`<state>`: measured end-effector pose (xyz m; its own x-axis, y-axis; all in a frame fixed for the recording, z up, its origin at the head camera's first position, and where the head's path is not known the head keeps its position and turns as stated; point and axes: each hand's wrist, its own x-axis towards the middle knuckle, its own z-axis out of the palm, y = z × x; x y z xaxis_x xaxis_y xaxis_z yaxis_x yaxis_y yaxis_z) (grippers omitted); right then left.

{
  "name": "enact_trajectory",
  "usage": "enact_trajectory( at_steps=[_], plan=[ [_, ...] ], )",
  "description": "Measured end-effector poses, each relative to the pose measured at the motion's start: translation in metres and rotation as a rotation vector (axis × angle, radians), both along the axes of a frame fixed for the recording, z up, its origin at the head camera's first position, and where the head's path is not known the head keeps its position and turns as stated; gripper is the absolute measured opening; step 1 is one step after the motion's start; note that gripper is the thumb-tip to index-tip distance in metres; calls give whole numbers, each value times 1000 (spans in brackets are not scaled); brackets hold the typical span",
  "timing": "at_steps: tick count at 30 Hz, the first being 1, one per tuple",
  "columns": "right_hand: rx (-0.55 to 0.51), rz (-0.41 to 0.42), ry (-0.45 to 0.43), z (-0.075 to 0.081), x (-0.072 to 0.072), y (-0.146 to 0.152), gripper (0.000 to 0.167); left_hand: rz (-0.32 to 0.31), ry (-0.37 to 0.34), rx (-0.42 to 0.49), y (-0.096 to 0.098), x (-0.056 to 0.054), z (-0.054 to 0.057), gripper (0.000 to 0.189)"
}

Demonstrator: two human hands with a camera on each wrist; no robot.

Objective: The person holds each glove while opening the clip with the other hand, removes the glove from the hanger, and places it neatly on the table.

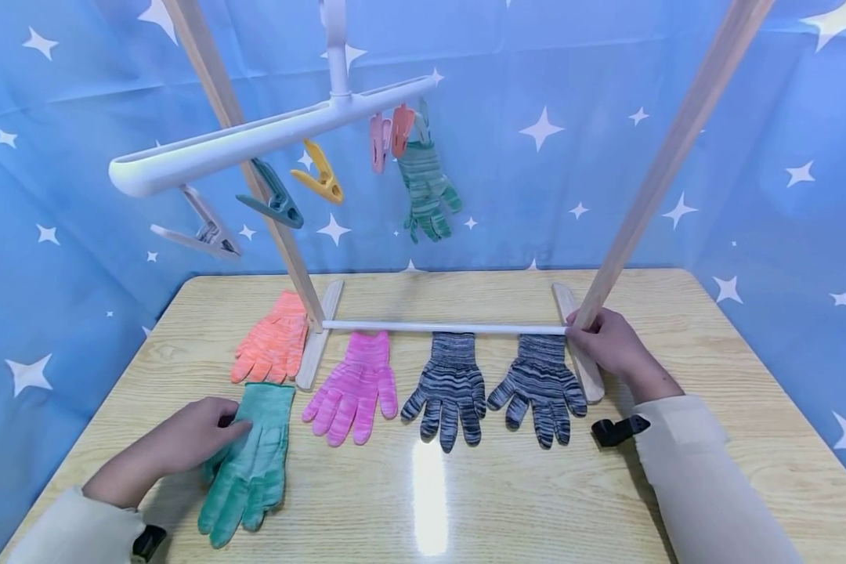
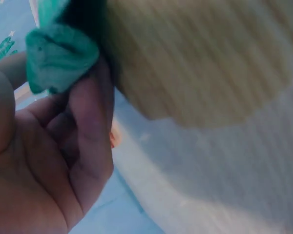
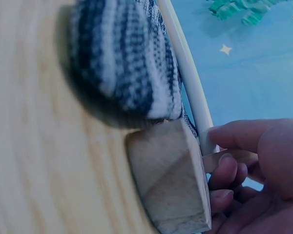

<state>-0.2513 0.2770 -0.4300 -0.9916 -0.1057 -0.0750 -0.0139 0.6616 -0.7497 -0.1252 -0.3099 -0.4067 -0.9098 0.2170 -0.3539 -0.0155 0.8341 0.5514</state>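
At the left of the table, my left hand (image 1: 193, 435) pinches a green glove (image 1: 254, 454) by its side, thumb on top. In the left wrist view a fold of the green glove (image 2: 61, 58) is between thumb and fingers. My right hand (image 1: 612, 342) grips the foot of the right wooden post (image 1: 648, 188), beside the end of a white rod (image 1: 444, 327). The right wrist view shows the fingers (image 3: 224, 173) curled round the post above a wooden foot (image 3: 171, 175). Nearest that hand lies a dark striped glove (image 1: 541, 388).
An orange glove (image 1: 275, 337), a pink glove (image 1: 356, 388) and another dark striped glove (image 1: 451, 392) lie on the table (image 1: 507, 501). Overhead hangs a white hanger bar (image 1: 254, 139) with several clothespins, including a yellow clothespin (image 1: 319, 174). A green striped glove (image 1: 426, 188) hangs from its far end.
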Motion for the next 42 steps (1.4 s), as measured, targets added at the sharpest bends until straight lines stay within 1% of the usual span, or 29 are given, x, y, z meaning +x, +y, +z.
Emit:
enact_trajectory(
  at_steps=[3, 7, 13, 19, 27, 31, 39, 42],
  plan=[
    [8, -4, 3, 0, 0, 0, 37, -23, 17, -66, 0, -1, 1, 38],
    [12, -9, -5, 0, 0, 0, 37, -28, 39, -84, 2, -2, 0, 36],
    [13, -13, -4, 0, 0, 0, 36, 7, 55, -116, 4, -1, -1, 34],
    [9, -8, 0, 2, 0, -1, 36, 19, 66, -146, 4, -1, -1, 32],
    [14, -10, 0, 2, 0, -1, 34, 42, 43, -217, 5, -2, 7, 25],
    [16, -7, 3, 2, 0, -1, 35, 59, 45, -240, 6, -4, 9, 25],
    [9, -7, 2, 3, 2, -2, 36, 120, 91, -281, 12, -4, 15, 29],
    [6, -7, 3, 3, 2, -1, 36, 133, 106, -292, 15, -6, 17, 30]
  ],
)
